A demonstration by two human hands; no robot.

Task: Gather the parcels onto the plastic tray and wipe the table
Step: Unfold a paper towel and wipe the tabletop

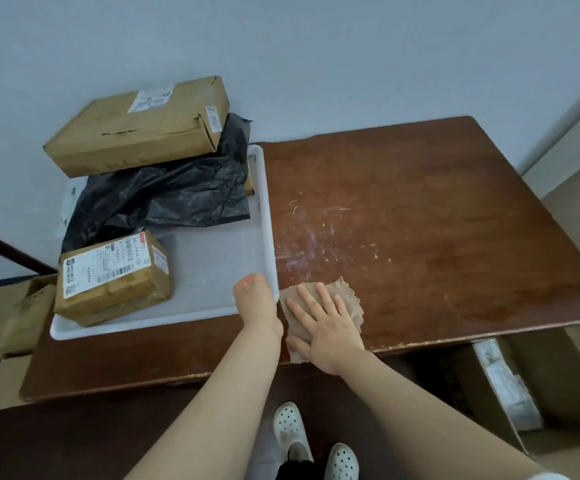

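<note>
A white plastic tray (212,258) lies on the left part of the brown wooden table (420,220). On it rest a long cardboard parcel (136,129) at the back, a black plastic bag parcel (163,199) under it, and a small taped box (111,275) at the front left. My left hand (255,296) grips the tray's front right corner. My right hand (326,323) presses flat, fingers spread, on a brown cloth (347,299) near the table's front edge, just right of the tray.
White scuff marks (302,237) streak the table beside the tray. Cardboard boxes (14,320) stand on the floor at the left, and more boxes (510,386) at the right under the table. A pale wall runs behind. My white shoes (292,431) are below.
</note>
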